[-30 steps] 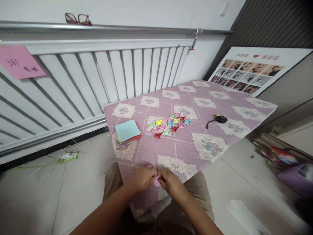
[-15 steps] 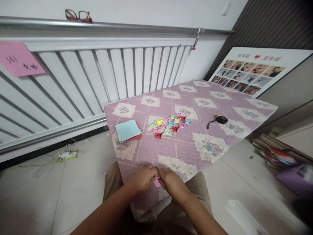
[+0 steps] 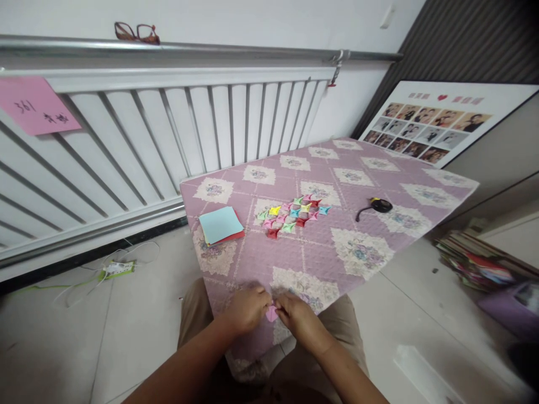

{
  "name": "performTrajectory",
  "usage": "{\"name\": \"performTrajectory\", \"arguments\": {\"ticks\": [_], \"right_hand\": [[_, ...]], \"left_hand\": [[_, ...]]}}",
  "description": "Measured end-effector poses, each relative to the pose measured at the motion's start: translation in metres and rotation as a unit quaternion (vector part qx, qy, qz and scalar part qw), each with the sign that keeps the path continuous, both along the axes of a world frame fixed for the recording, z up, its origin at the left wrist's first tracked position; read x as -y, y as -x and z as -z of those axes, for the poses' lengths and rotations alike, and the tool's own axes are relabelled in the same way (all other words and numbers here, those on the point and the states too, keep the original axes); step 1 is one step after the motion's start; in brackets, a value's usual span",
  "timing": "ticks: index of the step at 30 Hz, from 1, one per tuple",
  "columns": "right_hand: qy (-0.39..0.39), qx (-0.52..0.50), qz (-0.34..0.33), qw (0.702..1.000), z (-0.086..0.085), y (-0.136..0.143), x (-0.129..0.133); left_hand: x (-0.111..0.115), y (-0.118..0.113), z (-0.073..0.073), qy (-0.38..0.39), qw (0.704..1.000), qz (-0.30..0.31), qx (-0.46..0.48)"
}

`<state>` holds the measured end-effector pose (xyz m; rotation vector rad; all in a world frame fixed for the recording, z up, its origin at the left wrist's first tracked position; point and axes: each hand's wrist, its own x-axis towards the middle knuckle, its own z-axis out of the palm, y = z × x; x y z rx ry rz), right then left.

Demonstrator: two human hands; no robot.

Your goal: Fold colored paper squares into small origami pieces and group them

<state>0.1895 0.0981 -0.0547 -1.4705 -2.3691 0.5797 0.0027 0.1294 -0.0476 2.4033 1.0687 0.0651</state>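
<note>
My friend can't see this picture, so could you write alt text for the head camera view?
A person's left hand and right hand hold a small pink paper between them over a floral tablecloth. Farther back lie colourful folded paper pieces, with a stack of paper to their left.

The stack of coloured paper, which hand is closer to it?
Left. The left hand is on the near side of the paper stack, slightly right; the right hand is farther right.
</note>
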Motion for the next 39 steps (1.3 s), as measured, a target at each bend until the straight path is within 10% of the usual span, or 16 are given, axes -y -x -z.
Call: {"name": "performTrajectory", "arguments": {"ticks": [39], "right_hand": [[-0.140, 0.082, -0.084, 0.983, 0.014, -0.007, 0.020]], "left_hand": [[0.021, 0.010, 0.024, -0.157, 0.983, 0.082, -0.055]]}}
